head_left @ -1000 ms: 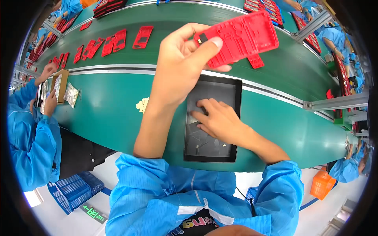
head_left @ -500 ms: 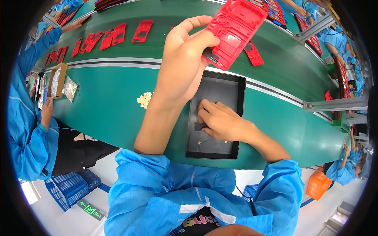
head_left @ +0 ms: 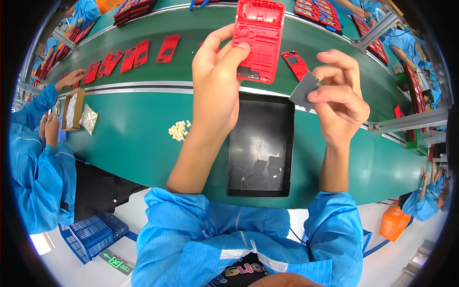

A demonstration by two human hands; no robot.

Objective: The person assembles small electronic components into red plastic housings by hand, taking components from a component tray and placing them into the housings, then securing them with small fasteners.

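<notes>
My left hand (head_left: pixel 217 71) grips a red plastic housing (head_left: pixel 260 40) by its left edge, its ribbed inner side facing me, with a dark strip at the lower end. Between the thumb and fingers of my right hand (head_left: pixel 339 95) is a thin dark grey rectangular sheet (head_left: pixel 304 91), held up to the right of the housing and apart from it. Below both hands lies a black tray (head_left: pixel 260 124), where several more dark pieces (head_left: pixel 260 165) rest near its front end. Left of my left forearm is a heap of small cream-coloured pieces (head_left: pixel 179 130) on the green table.
Several red housings (head_left: pixel 128 60) lie on the green conveyor (head_left: pixel 201 28) beyond the metal rail. At the left, a co-worker's hand (head_left: pixel 72 79) reaches over the belt, near a cardboard box (head_left: pixel 72 110) and a plastic bag (head_left: pixel 89 118). A metal post (head_left: pixel 406 122) stands at the right.
My right hand has risen out of the black tray with a dark grey sheet. My left hand has shifted slightly left, turning the red housing more upright. The co-worker's arm now reaches the belt.
</notes>
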